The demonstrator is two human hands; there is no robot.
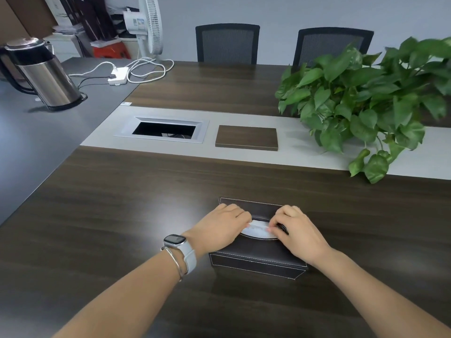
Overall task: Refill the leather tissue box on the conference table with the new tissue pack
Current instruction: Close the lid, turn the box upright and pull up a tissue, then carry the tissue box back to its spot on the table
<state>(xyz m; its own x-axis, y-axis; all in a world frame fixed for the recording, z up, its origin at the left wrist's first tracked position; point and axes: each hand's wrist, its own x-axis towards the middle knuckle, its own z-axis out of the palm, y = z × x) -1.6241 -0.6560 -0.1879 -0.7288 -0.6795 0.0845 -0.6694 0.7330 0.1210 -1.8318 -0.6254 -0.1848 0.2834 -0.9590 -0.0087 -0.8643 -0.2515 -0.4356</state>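
- Leather tissue box (256, 258) sits on the dark wood worktop (122, 203), lower centre of the frame, upright and closed, oval slot facing up.
- White tissue (256, 230) shows in the slot; the pack appears to be already inside. No separate pack is visible on the worktop.
- Left hand (219, 228) lies on the left part of the box top, fingers curled narrow at the slot's left end, pinching the tissue edge.
- Right hand (296, 231) lies on the right part of the top, fingers likewise closed on the tissue at the slot's right end.
- Judged step: drawing the first sheet up through the slot, near the end of the task.
- Risk: the two hands pull apart sideways and the thin sheet tears; cause would be opposed tension across the slot rather than an upward draw.
- Risk: several sheets come up bunched and jam in the slot; cause would be a pinch too deep into the stack.
- Risk: box lifts or slides on the smooth worktop as the sheet drags; both hands are busy with the tissue, and only their weight on the top steadies it.
- Risk: sheet slips back inside if released too low.
- Potted plant (366, 98), upper right, and kettle (41, 71), upper left, stand well apart from the box; not a hazard as judged.
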